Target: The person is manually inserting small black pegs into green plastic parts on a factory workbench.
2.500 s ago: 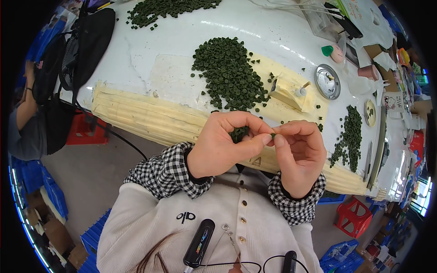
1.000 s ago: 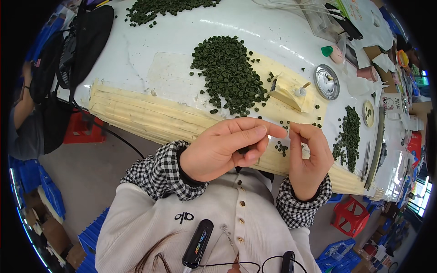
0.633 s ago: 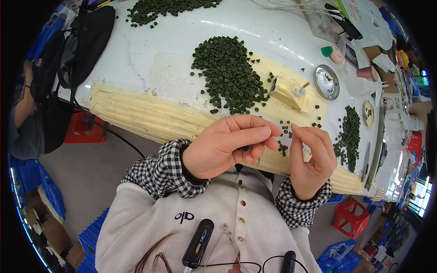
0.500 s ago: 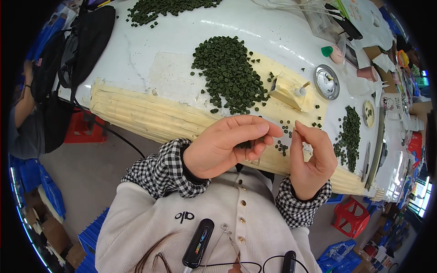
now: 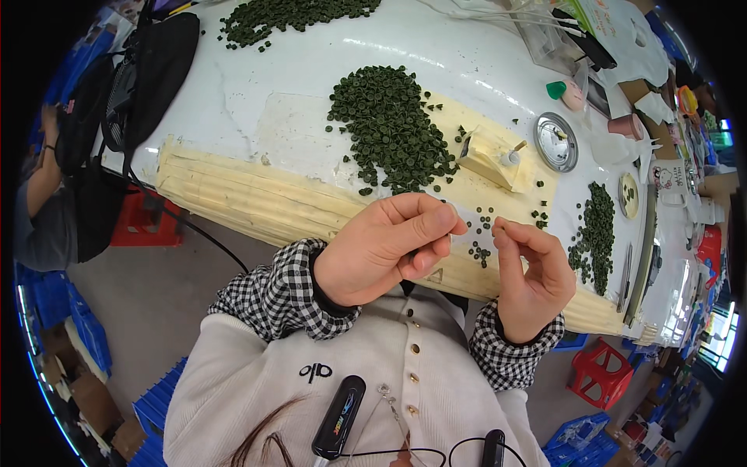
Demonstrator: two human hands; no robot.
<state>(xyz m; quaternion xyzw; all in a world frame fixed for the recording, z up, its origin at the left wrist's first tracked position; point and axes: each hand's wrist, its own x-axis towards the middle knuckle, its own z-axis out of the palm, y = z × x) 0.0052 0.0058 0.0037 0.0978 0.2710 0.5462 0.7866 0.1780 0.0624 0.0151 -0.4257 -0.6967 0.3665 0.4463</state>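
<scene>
My left hand (image 5: 389, 247) is held over the table's front edge, thumb and forefinger pinched together and the other fingers curled. Whatever it holds is hidden. My right hand (image 5: 534, 268) faces it a short gap away, its thumb and forefinger tips also closed; anything between them is too small to make out. Beyond the hands lies a large pile of small dark green round pieces (image 5: 393, 128). Several loose green rings (image 5: 480, 253) lie between the hands on the table. A yellow tape-covered block (image 5: 490, 162) with a white cylinder and a peg stands behind them.
To the right are a smaller green pile (image 5: 597, 233), a round metal dish (image 5: 555, 142) and tweezers (image 5: 626, 276). Another green pile (image 5: 296, 15) lies at the back. A black bag (image 5: 159, 78) hangs at the left; a person's arm (image 5: 45, 167) shows beyond it.
My right hand has shifted slightly up and left, nearer my left fingertips. My left fingers have drawn back a little, and the dark piece seen under them is no longer visible.
</scene>
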